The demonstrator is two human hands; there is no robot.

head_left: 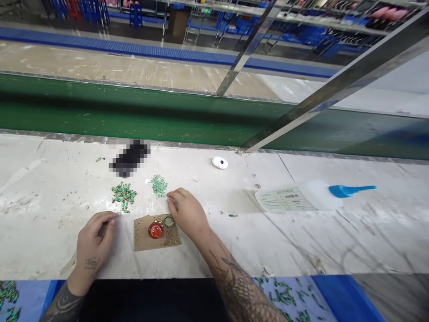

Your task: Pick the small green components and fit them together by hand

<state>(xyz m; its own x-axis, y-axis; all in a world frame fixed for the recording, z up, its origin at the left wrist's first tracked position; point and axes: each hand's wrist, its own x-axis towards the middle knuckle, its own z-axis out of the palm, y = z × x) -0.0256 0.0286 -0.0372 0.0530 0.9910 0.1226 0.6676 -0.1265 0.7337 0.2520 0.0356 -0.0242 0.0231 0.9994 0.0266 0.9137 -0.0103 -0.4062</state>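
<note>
My right hand [187, 214] rests on the white worktop [214, 250] with its fingers bunched, close to a small pile of green beaded pieces [158, 185]. Whether those fingers hold anything small is hidden. My left hand [95, 239] hovers with loosely curled fingers, holding nothing visible, just left of a brown cardboard square [142, 237]. On that cardboard lie a red glossy dome [156, 230], a round bottle-cap-like lid [169, 222] and scattered tiny grains. A second, larger green pile [124, 196] sits above my left hand.
A pixelated dark object [130, 157] and a white oval device [220, 162] lie near the back edge. To the right are a printed paper slip [284, 199] and a blue-handled tool [351, 191]. A green conveyor belt [134, 112] runs behind, and a blue bin [284, 295] holds green pieces below.
</note>
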